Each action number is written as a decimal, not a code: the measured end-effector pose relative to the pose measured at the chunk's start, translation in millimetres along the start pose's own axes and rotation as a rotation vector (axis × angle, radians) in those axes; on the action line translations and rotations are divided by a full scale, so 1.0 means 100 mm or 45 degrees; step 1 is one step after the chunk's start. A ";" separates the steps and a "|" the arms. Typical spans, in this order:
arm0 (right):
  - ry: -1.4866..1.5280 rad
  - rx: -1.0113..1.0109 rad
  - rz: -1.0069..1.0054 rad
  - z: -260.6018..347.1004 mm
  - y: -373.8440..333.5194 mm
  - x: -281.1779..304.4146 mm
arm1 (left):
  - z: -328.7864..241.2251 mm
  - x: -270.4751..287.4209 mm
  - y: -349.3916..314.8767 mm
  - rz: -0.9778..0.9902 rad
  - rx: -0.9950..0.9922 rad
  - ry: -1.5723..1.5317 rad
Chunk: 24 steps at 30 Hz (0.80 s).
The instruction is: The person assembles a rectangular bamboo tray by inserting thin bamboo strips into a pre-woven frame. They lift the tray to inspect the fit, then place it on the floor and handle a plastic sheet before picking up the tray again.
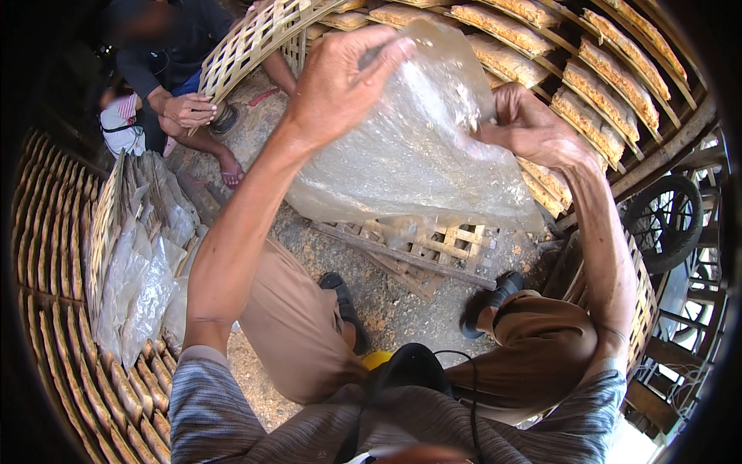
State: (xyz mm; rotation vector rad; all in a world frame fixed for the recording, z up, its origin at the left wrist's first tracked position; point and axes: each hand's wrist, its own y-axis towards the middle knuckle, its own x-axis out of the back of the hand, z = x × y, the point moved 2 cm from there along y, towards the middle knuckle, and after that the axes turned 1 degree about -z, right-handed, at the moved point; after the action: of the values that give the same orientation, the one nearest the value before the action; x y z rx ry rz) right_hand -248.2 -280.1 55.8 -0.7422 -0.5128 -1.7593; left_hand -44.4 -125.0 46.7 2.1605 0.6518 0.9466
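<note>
Between my two raised hands hangs a large translucent plastic sheet (386, 162), cloudy and speckled with small crumbs. My left hand (340, 85) pinches its upper left edge between thumb and fingers. At its right edge my right hand (533, 127) is closed on a bunched part of the sheet. Just behind the sheet and above my right hand, tan crumbly-edged slabs (506, 62) lie in rows on slatted racks. Below the sheet, a woven bamboo panel (456, 243) with a wooden edge lies near my feet, partly hidden by the plastic.
Several more plastic sheets (147, 271) are heaped at the left on racks of slabs (100, 387). At the upper left a co-worker's hand (189, 110) holds a woven bamboo tray (255, 42). A black wheel (665, 224) stands at the right. Crumbs litter the concrete floor (386, 309).
</note>
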 end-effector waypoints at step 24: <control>0.009 0.075 0.069 -0.19 0.04 0.03 | -0.19 0.48 0.11 -0.557 0.146 0.258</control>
State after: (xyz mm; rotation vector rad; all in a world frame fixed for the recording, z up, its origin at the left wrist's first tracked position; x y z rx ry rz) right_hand -249.1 -295.9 44.4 -0.7019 -0.5330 -1.6891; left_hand -28.0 -93.0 85.6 1.9120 1.2445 0.9071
